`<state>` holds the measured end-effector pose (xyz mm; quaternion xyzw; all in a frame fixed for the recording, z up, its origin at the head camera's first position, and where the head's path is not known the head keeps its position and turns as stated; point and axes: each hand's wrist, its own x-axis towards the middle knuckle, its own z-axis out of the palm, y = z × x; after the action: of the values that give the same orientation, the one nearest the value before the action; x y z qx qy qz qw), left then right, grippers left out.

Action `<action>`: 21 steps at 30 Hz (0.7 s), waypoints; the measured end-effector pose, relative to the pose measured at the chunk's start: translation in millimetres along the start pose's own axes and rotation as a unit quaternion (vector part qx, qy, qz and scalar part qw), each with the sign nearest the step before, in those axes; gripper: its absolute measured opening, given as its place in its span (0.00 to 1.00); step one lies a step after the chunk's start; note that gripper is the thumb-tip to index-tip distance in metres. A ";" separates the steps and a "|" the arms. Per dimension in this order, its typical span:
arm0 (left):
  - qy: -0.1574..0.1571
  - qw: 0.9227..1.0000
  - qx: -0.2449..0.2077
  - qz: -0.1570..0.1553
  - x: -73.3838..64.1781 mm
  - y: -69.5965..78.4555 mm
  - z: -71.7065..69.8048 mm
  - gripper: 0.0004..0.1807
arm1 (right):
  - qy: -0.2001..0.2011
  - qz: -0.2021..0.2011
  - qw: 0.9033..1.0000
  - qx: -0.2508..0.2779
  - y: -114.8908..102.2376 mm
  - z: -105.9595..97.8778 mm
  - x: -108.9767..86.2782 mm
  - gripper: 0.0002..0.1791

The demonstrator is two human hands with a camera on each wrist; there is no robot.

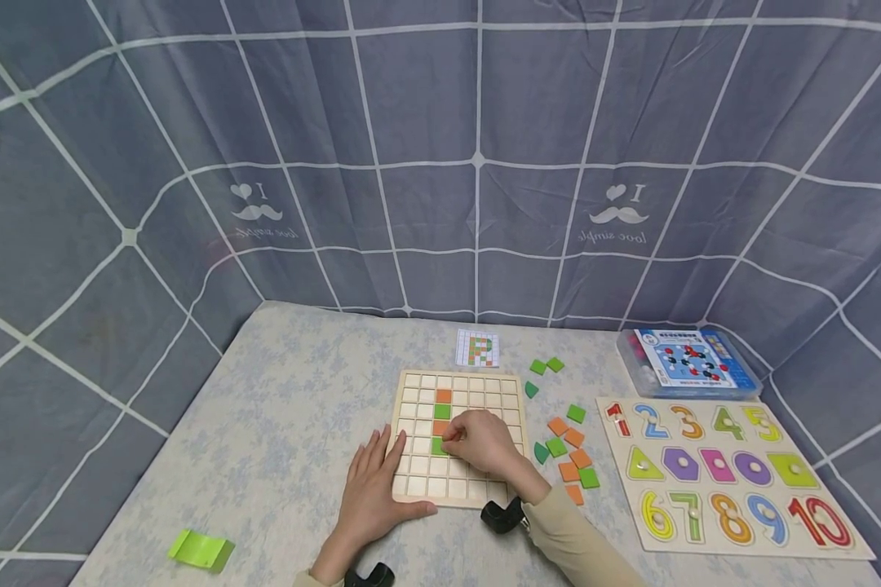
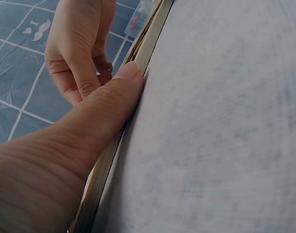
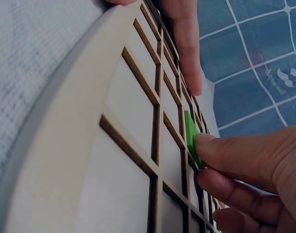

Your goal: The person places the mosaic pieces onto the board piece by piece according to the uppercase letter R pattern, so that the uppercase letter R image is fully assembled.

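Note:
In the head view a wooden grid board (image 1: 416, 487) lies on the table. One column holds an orange tile (image 1: 444, 396), a green tile (image 1: 441, 412) and another orange tile (image 1: 440, 427). My right hand (image 1: 484, 444) pinches a green square tile (image 3: 191, 138) between thumb and fingers, at the cell below them. In the right wrist view this tile is tilted against the grid. My left hand (image 1: 373, 493) steadies the board's left side with its fingers extended, and its thumb (image 2: 123, 87) presses the front edge.
Loose green and orange tiles (image 1: 574, 438) lie right of the board. A pattern card (image 1: 477, 349) is behind it. Farther right are a number puzzle board (image 1: 749, 553) and a plastic box (image 1: 635, 375). A green curved block (image 1: 201, 551) sits front left; a grey-blue curtain (image 1: 440, 204) surrounds the table.

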<state>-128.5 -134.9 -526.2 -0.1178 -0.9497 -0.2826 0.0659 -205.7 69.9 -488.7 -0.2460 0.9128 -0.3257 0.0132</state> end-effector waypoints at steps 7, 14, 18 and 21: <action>0.003 1.000 -0.001 0.001 -0.5 -1.1 0.5 0.62 | -0.012 -0.001 1.000 0.004 0.8 -0.4 -1.9 0.03; 0.004 1.000 -0.002 0.001 -0.4 -2.1 1.3 0.62 | -0.009 -0.013 1.000 -0.001 0.9 -0.3 -3.4 0.04; 0.003 1.000 -0.005 0.000 -0.1 -2.2 1.9 0.63 | 0.004 -0.009 1.000 0.006 2.4 -3.9 -5.8 0.03; 0.001 1.000 -0.005 -0.002 0.2 -2.3 1.5 0.63 | 0.026 -0.005 0.999 0.019 6.0 -9.4 -8.6 0.03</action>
<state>-129.3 -135.9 -528.6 -0.1159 -0.9485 -0.2872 0.0661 -202.4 83.3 -486.1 -0.2418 0.9052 -0.3494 -0.0071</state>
